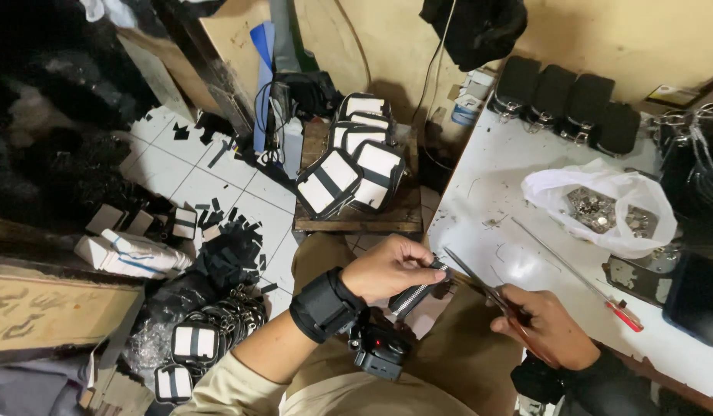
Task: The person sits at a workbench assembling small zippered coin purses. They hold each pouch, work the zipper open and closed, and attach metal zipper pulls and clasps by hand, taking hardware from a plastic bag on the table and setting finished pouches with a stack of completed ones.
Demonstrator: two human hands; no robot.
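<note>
My left hand (391,266) pinches the end of a black zipper strip (415,293) with silver teeth, held over my lap. A black wrist strap (323,305) wraps that forearm, and a small black device with a red light (378,348) hangs under it. My right hand (543,327) grips a pair of scissors (474,280) whose blades point up-left, their tips right at the zipper's end by my left fingers.
A white table (495,192) on the right carries a plastic bag of metal parts (607,204), a long thin tool with a red handle (580,277) and black pouches (565,96). Black-and-white pouches (356,166) lie stacked on a wooden stool (356,219). More pouches (195,343) and black scraps (229,254) litter the tiled floor.
</note>
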